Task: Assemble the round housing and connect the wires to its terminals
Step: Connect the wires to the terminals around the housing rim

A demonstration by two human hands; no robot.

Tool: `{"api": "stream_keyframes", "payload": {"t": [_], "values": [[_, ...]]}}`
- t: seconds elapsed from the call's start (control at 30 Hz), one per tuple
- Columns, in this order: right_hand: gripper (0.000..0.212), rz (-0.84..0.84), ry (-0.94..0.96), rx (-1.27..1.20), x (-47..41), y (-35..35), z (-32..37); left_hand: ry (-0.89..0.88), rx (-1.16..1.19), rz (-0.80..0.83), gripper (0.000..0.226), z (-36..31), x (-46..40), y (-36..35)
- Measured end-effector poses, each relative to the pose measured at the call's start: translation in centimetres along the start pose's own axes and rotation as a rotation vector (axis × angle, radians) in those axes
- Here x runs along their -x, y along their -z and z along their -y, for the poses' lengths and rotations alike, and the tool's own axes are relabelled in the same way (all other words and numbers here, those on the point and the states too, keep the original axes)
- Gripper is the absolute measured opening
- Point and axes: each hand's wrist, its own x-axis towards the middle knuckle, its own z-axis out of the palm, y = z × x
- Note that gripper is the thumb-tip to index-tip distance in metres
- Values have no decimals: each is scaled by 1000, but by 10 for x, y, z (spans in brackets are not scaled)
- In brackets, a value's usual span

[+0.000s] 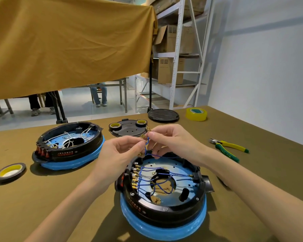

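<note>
Round housing (pixel 163 194) sat open-side up on the table (pixel 42 198), nearest the person, so the terminals faced up; left hand (pixel 115 154) and right hand (pixel 171 140) both pinched a loose blue wire (pixel 146 145) above its rim, likely sorting leads before connecting.

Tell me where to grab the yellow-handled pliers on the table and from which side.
Grip the pliers across both yellow-green handles near mid-length, coming from above. They lie flat on the table, jaws pointing toward the far left, handles slightly splayed toward the near right, with open cloth around them.
</note>
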Motion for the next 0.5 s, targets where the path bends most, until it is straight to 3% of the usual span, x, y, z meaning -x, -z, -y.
{"api": "stream_keyframes", "payload": {"t": [0.3, 0.5], "values": [[25, -78, 6, -28, 1, -5, -8, 65, 20, -1, 17, 4, -1, 1], [24, -123, -93, -134, 3, -6, -14, 37, -17, 162, 26, 4, 0, 2]]}}
